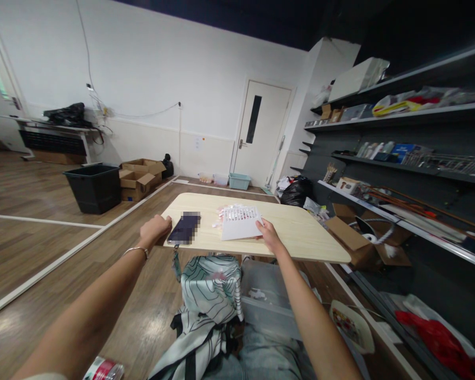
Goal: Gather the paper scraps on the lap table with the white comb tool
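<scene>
A white wall (162, 63) and dark shelves (399, 115) stand past a pale table (301, 232). Near the table's middle is a white card (239, 230), its plain end toward the person; I can't tell which way is longer. A flat dark thing (181, 228) lies to its left. The right hand (268, 235) pinches the card's right edge, thumb on top. The left hand (155, 230) is curled at the table's left edge; I can't tell if it holds anything. Tiny shiny bits (241, 213) make rows on the card's far end.
</scene>
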Available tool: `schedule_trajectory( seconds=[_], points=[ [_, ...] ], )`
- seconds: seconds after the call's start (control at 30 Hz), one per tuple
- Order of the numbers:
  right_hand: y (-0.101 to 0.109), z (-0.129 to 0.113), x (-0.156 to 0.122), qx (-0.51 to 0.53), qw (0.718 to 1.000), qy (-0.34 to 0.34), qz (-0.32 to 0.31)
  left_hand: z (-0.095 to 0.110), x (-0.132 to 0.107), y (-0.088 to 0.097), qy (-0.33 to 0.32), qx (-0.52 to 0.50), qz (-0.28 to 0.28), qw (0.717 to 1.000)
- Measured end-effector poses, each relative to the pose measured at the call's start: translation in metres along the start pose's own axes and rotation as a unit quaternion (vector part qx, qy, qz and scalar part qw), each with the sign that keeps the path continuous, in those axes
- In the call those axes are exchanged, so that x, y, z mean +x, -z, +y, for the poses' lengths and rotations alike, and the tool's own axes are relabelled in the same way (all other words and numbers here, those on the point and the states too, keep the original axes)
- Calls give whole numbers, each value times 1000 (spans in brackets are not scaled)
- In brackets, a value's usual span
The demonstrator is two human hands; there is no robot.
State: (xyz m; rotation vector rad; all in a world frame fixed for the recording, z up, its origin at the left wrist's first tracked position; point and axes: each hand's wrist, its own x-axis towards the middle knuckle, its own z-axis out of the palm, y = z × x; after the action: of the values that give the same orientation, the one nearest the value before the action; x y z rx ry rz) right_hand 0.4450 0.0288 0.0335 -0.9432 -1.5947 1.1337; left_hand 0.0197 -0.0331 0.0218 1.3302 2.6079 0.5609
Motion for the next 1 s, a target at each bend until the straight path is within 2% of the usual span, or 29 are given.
schedule_trajectory(
  seconds=[0.4, 1.0],
  points=[
    [0, 0, 1, 28, 999, 0, 16, 1, -1, 1, 5, 1, -5, 1000],
    [2, 7, 4, 54, 995, -11, 79, 0, -1, 0, 3, 6, 0, 1000]
  ],
)
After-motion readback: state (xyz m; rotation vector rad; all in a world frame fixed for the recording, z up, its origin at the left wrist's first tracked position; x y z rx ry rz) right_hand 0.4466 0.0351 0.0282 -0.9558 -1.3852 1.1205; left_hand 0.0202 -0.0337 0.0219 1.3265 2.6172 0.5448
